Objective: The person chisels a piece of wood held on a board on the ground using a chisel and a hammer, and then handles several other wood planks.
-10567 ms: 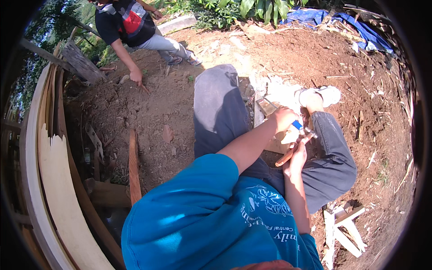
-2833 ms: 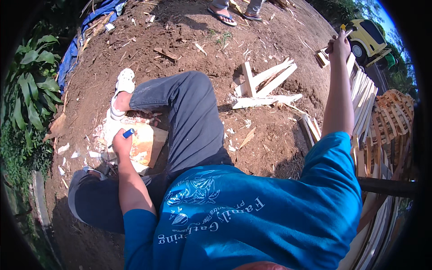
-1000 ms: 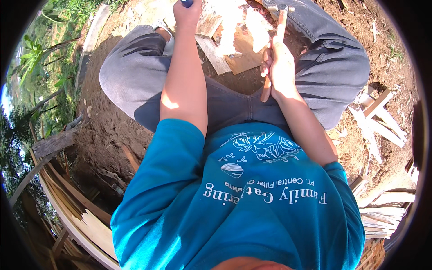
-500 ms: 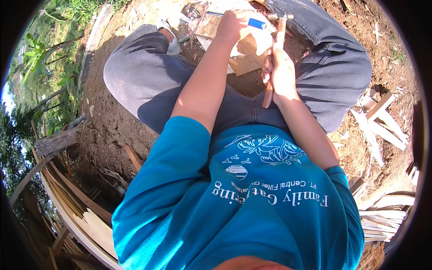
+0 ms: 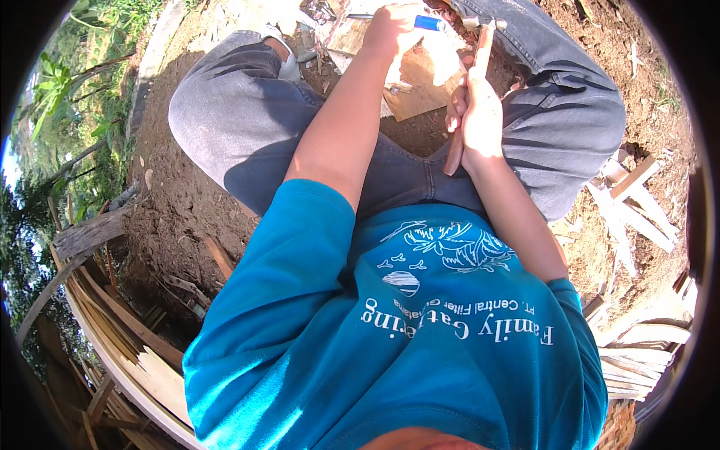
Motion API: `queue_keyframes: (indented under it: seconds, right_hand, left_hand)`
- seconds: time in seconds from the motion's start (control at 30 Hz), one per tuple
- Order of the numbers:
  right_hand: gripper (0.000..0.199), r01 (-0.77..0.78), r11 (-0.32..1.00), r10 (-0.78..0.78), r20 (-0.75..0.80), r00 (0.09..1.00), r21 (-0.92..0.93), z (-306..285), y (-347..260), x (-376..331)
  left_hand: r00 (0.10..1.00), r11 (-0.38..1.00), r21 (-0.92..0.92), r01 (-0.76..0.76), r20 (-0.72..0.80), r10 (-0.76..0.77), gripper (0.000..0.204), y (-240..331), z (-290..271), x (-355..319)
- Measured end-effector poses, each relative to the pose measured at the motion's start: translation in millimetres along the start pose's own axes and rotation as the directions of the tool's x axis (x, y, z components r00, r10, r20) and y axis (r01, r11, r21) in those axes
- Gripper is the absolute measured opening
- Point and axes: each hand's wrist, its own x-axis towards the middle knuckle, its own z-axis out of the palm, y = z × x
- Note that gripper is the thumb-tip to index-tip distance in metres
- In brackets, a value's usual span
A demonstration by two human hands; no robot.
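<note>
Left hand [image 5: 394,31] grips blue-handled tool [image 5: 430,23] | right hand [image 5: 480,112] clasps hammer [image 5: 484,49] near wood [image 5: 420,94] edge (open gap between)

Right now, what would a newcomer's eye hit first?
The bright teal shirt, filling the lower middle. Above it, at upper right of centre, the right hand grips a hammer; to its left, the left hand holds a blue-handled tool over sunlit wood.
</note>
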Motion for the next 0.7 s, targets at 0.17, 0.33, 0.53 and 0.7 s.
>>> queue_keyframes:
  seconds: [0.17, 0.33, 0.53, 0.7]
  right_hand:
    - [0.030, 0.021, 0.994, -0.020, 0.007, 1.000, -0.105, 6, 17, 7]
    - [0.032, 0.190, 0.982, -0.189, -0.073, 0.979, 0.007, 4, 15, 9]
    - [0.030, 0.117, 0.989, -0.123, -0.059, 0.991, -0.086, 6, 10, 8]
    - [0.028, 0.016, 0.977, 0.001, 0.079, 0.997, -0.214, 4, 21, 8]
  left_hand:
    - [0.999, 0.999, -0.036, 0.020, -0.043, -0.022, 0.040, -19, -9, 10]
    - [0.990, 0.994, 0.052, -0.097, -0.100, 0.102, 0.040, -28, -14, 4]
    - [0.962, 0.981, -0.056, 0.186, -0.195, -0.194, 0.039, -5, -8, 6]
    - [0.999, 0.905, 0.424, -0.026, 0.037, 0.011, 0.028, 50, 13, -15]
